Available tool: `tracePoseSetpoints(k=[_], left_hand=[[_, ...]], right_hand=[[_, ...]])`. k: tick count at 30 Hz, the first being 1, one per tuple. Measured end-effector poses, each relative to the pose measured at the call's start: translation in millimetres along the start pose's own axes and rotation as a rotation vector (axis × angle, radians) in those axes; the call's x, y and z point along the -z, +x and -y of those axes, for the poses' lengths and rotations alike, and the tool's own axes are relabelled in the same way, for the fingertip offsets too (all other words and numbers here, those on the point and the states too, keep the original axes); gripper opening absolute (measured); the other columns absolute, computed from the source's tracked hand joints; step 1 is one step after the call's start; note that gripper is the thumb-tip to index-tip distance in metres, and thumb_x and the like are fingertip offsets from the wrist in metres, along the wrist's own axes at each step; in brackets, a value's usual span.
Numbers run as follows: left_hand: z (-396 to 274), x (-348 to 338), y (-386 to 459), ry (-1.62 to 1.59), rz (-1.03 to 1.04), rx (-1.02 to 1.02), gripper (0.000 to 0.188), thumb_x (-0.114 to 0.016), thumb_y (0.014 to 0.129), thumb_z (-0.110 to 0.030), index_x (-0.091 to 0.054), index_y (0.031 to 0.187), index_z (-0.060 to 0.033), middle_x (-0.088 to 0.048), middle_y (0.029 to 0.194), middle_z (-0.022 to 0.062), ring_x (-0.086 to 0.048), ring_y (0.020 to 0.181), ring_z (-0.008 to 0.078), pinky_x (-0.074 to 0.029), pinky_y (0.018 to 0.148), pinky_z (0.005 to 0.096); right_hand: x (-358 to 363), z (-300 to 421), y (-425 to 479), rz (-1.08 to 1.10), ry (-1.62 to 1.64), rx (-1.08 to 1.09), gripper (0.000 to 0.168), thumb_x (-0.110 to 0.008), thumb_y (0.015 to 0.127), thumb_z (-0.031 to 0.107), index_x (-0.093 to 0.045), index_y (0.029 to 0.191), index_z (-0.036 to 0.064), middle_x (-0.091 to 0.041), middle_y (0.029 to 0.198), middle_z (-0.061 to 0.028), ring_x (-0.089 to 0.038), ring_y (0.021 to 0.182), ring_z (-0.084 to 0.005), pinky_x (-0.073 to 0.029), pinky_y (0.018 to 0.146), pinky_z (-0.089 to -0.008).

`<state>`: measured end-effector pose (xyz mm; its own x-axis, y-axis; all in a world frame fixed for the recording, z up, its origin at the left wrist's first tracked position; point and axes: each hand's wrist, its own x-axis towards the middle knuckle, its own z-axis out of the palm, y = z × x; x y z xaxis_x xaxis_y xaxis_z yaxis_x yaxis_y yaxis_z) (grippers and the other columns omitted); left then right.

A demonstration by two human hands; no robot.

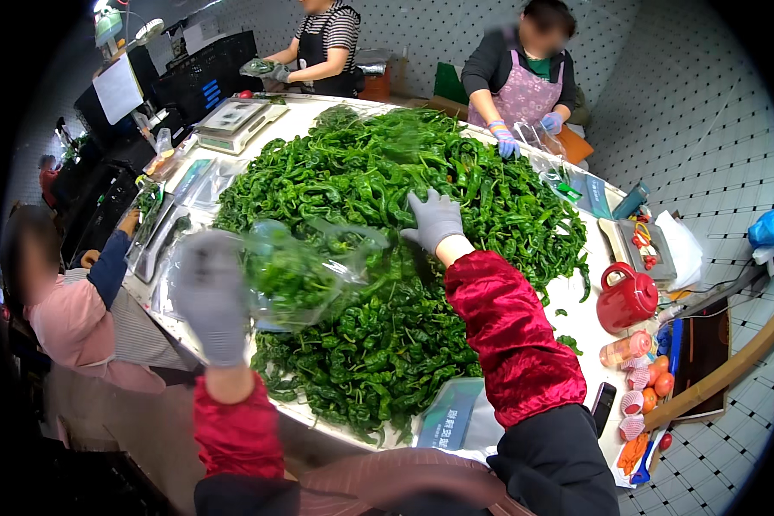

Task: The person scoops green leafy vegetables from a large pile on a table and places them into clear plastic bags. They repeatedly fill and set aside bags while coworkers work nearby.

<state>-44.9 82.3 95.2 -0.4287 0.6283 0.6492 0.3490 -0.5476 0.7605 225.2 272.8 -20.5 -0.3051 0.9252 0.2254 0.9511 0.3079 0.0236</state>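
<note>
A large heap of wrinkled green peppers (374, 174) covers the middle of the white table (571, 290). My left hand (213, 297), in a grey glove and blurred, grips a clear plastic bag (316, 309) by its side. Green peppers show through the film of the bag, which is over the near left part of the heap. My right hand (436, 219), also gloved in grey, reaches onto the middle of the heap with its fingers spread. Nothing is seen in its grasp. A stack of printed plastic bags (455, 416) lies at the table's near edge.
Two co-workers stand across the table; one's gloved hand (506, 140) touches the far peppers. Another person (71, 309) is at the left. Weighing scales (242, 122) stand at the far left. A red kettle (627, 298), a phone (604, 407) and several fruits (659, 377) line the right side.
</note>
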Motion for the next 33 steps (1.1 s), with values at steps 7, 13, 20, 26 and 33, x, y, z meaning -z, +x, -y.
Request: tracePoseSetpoints(k=[7,13,20,26,33], left_hand=[[13.6,-40.5,-94.9,0.041,0.251,0.362,0.011,-0.071,0.085,-0.010,-0.065,0.089,-0.0016,-0.056,0.065,-0.0036,-0.045,0.055,0.0022,-0.033,0.048,0.0178],[3.0,-49.4,-117.5,0.111,0.297,0.278,0.012,-0.072,0.078,0.001,-0.065,0.088,-0.0005,-0.049,0.057,-0.0055,-0.039,0.052,0.0009,-0.031,0.048,0.0187],[-1.7,-55.2,-132.8,0.166,0.190,0.105,0.006,-0.069,0.082,-0.003,-0.067,0.087,-0.0005,-0.064,0.067,0.0068,-0.058,0.055,0.0090,-0.043,0.051,0.0232],[0.9,-55.8,-151.9,0.319,0.290,-0.268,0.015,-0.073,0.074,-0.007,-0.066,0.088,-0.0064,-0.062,0.067,0.0063,-0.056,0.053,0.0252,-0.042,0.050,0.0321],[9.7,-50.0,-152.7,0.321,0.304,-0.295,0.014,-0.070,0.076,-0.006,-0.065,0.089,-0.0049,-0.060,0.066,0.0082,-0.055,0.053,0.0257,-0.042,0.049,0.0345]], right_hand=[[-4.8,-19.9,5.2,-0.131,0.584,-0.107,0.047,-0.067,0.077,0.034,-0.060,0.117,0.010,-0.060,0.110,-0.0225,-0.061,0.100,-0.0328,-0.048,0.088,-0.0411],[102.6,-31.9,-120.5,0.237,1.986,-0.137,0.052,-0.062,0.079,0.018,-0.051,0.125,-0.002,-0.057,0.121,-0.0110,-0.060,0.104,-0.0237,-0.052,0.084,-0.0361],[69.2,4.2,-187.4,0.411,1.324,0.221,0.048,-0.070,0.071,0.006,-0.058,0.117,0.000,-0.062,0.116,-0.0136,-0.061,0.103,-0.0237,-0.046,0.092,-0.0332],[12.6,89.6,-161.6,0.362,1.587,0.136,0.041,-0.063,0.081,0.014,-0.056,0.120,0.001,-0.062,0.110,-0.0133,-0.061,0.101,-0.0233,-0.048,0.089,-0.0337],[22.7,145.3,-125.8,0.007,0.431,0.578,0.057,-0.067,0.077,0.025,-0.050,0.129,0.011,-0.047,0.131,-0.0204,-0.050,0.115,-0.0390,-0.045,0.093,-0.0435]])
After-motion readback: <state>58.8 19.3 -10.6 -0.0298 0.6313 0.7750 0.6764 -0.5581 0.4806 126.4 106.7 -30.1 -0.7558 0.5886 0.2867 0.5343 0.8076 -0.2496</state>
